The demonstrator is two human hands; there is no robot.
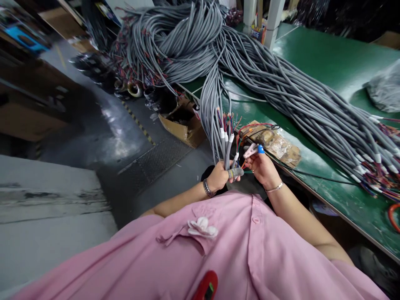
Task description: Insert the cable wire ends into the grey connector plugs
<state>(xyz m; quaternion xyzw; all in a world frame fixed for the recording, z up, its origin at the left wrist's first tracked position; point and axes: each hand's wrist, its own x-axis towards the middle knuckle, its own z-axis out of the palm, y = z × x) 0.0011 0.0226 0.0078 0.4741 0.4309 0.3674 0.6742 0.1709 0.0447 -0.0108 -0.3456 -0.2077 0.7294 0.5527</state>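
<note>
My left hand (pixel 220 176) is closed around several grey cables (pixel 228 155) near their ends. White tape bands the cable ends, and thin coloured wires (pixel 229 121) fan out above them. A grey knit cover sits on one finger of this hand. Just to its right, my right hand (pixel 263 168) pinches a small pale pink, clip-like piece (pixel 249 151), whose exact kind I cannot make out. A blue cover (pixel 260 149) shows at a fingertip. Loose coloured wires from one cable lie between the two hands, close to the right fingers.
A large heap of grey cables (pixel 187 46) lies across the green table (pixel 312 54), some hanging over its edge. A taped wooden board (pixel 275 143) sits by the edge. Below stands an open cardboard box (pixel 184 125). At right is a plastic bag (pixel 386 88).
</note>
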